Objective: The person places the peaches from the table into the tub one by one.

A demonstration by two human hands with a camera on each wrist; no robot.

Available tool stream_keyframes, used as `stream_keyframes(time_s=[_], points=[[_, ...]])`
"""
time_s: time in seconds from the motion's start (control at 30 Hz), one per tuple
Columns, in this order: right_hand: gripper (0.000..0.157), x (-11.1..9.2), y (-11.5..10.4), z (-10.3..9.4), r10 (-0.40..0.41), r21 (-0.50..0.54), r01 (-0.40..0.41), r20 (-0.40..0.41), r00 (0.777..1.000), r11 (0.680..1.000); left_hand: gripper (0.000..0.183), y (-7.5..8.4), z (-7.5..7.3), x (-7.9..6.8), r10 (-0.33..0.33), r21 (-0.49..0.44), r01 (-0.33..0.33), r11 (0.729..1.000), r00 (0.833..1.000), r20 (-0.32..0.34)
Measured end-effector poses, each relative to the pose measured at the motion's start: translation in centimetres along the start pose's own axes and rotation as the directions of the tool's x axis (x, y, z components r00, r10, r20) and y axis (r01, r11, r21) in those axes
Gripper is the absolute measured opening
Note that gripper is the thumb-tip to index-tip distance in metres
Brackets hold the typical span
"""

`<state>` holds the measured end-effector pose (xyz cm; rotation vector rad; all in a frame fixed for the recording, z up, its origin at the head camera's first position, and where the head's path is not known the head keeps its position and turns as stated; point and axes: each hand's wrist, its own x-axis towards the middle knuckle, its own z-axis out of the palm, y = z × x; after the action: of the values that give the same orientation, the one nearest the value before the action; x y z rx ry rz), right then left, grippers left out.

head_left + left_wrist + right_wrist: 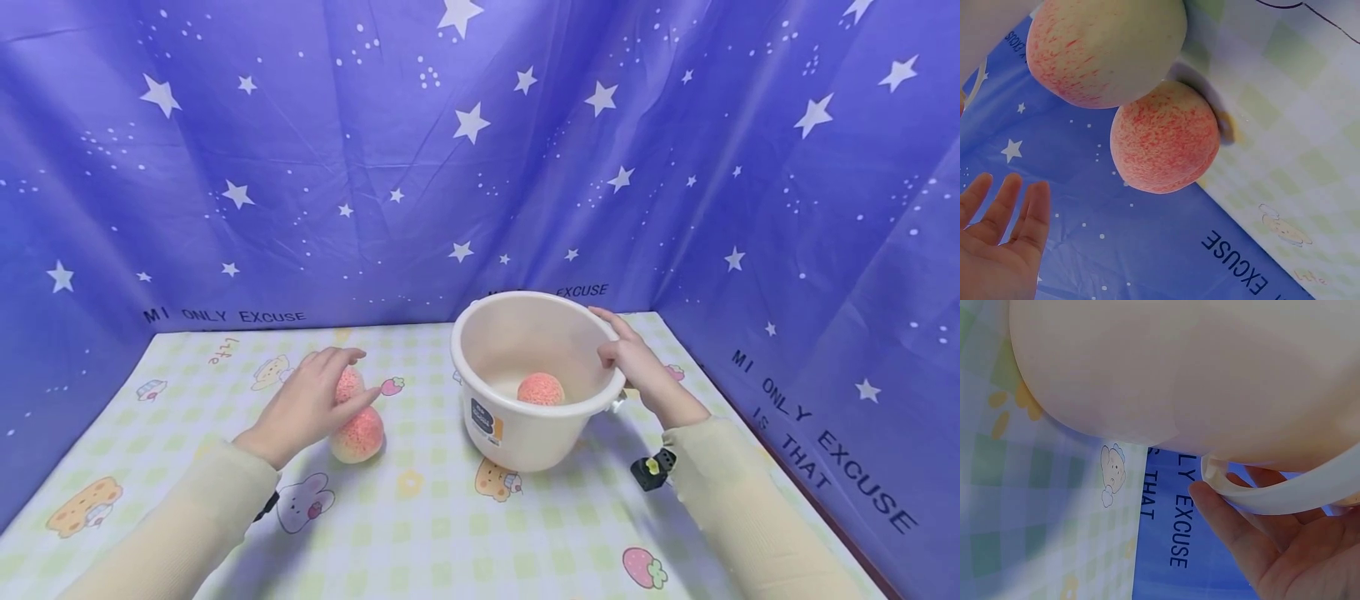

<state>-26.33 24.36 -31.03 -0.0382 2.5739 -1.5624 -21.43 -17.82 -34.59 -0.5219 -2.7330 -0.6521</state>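
Observation:
Two pink-and-cream peaches lie close together on the left of the table, a nearer peach (pixel 357 437) and a farther peach (pixel 348 385) partly covered by my left hand (pixel 307 404). That hand hovers over them, fingers extended and nothing held; the left wrist view shows its fingers (pixel 1007 212) apart from both fruits. A white bucket (pixel 517 437) stands to the right, tilted toward me, with one peach (pixel 540 388) inside. My right hand (pixel 645 375) grips the bucket's right rim, and in the right wrist view its fingers (pixel 1229 525) bend around the white edge.
A checked cloth with cartoon prints covers the table (pixel 420 533). Behind and to the right hangs a blue star-patterned curtain (pixel 390 150), close to the table's far edge. A small black device (pixel 652 469) is strapped at the right wrist.

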Motion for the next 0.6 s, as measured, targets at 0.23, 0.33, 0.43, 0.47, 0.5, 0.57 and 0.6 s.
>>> stream_keyframes(time_s=[0.23, 0.33, 0.43, 0.47, 0.5, 0.57, 0.6], points=[[0.095, 0.0, 0.1, 0.0, 0.001, 0.001, -0.001, 0.004, 1.0, 1.0, 0.057, -0.3, 0.7, -0.5, 0.012, 0.022, -0.012, 1.0, 1.0, 0.006], [0.096, 0.0, 0.1, 0.0, 0.002, 0.002, -0.002, 0.007, 1.0, 1.0, 0.056, -0.3, 1.0, -0.7, 0.02, 0.032, -0.021, 0.999, 1.0, 0.005], [0.096, 0.0, 0.1, 0.0, 0.002, 0.003, -0.002, 0.007, 1.0, 1.0, 0.055, -0.3, 1.3, -1.0, 0.03, 0.037, -0.03, 0.999, 1.0, 0.001], [0.097, -0.1, 0.1, 0.0, 0.002, 0.003, -0.002, 0.008, 1.0, 1.0, 0.055, -0.3, 1.4, -1.0, 0.034, 0.036, -0.034, 0.999, 0.999, -0.003], [0.097, -0.1, 0.1, 0.0, 0.001, 0.003, -0.001, 0.009, 1.0, 1.0, 0.054, -0.3, 1.5, -1.1, 0.039, 0.038, -0.039, 0.999, 0.999, -0.008], [0.097, -0.1, 0.1, -0.1, -0.002, 0.003, 0.002, 0.012, 1.0, 1.0, 0.053, -0.3, 1.7, -1.2, 0.05, 0.039, -0.049, 0.998, 0.998, -0.022], [0.097, -0.1, 0.1, -0.1, -0.004, 0.002, 0.004, 0.012, 1.0, 1.0, 0.052, -0.3, 1.8, -1.3, 0.056, 0.04, -0.055, 0.998, 0.998, -0.029]])
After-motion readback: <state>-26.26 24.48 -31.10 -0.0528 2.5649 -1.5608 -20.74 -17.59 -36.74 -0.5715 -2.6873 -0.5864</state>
